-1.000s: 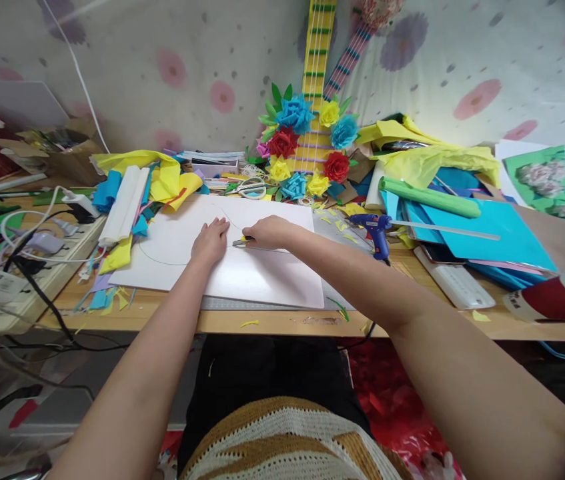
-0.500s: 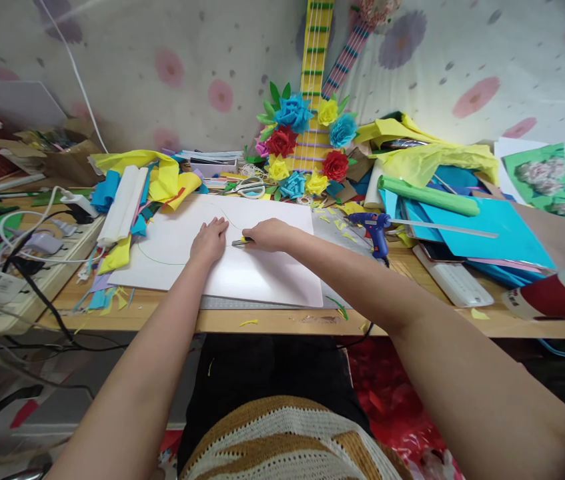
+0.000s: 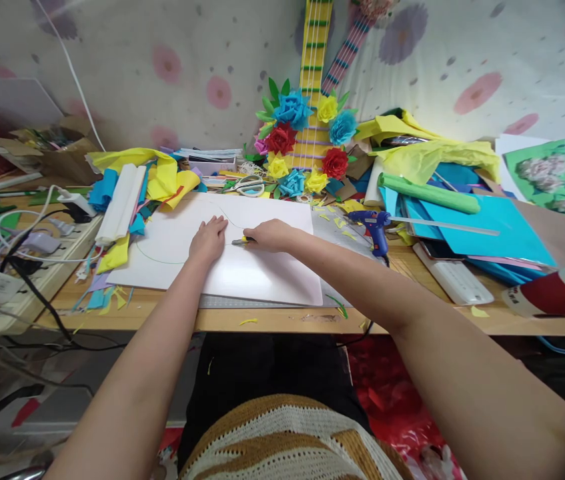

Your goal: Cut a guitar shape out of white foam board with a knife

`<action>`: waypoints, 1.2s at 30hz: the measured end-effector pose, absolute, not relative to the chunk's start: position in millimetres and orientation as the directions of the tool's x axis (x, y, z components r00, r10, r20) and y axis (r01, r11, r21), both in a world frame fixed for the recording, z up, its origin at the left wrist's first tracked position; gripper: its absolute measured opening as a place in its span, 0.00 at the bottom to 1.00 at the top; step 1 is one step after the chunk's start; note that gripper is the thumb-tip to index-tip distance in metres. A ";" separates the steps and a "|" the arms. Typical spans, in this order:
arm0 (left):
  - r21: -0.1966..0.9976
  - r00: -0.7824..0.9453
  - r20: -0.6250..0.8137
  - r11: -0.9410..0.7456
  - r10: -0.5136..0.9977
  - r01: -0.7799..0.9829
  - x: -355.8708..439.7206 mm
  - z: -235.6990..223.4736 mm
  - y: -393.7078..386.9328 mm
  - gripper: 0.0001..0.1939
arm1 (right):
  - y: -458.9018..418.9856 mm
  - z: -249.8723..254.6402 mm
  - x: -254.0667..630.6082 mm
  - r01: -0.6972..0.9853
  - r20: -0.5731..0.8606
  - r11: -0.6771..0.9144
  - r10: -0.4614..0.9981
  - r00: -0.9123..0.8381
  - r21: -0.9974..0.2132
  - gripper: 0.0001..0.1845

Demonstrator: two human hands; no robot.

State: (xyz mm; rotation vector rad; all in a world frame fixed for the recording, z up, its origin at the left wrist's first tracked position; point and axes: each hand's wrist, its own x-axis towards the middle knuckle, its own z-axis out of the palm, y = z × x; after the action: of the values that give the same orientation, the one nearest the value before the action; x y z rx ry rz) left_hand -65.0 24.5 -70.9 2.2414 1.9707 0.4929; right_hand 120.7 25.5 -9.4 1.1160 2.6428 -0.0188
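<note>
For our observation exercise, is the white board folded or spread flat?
Spread flat: the white board lies beneath the left hand, no fold showing.

The right hand hides most of the cutter. The left arm covers one end of the green line. The board conceals much of the mat. The top edge crops the guitar; the right edge crops the cup.
</note>
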 end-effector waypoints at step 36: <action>0.319 0.100 0.177 -0.153 0.979 0.936 -66.7 -74.8 25.8 0.22 | 19.7 -1.9 126.6 0.730 -0.312 0.680 0.709 -0.632 0.066 0.22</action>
State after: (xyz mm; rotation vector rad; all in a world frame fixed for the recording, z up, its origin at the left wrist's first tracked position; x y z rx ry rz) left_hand -66.7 25.8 -74.8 2.2333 1.9577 0.5271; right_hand 126.6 19.7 -1.9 1.1405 2.5816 -0.0947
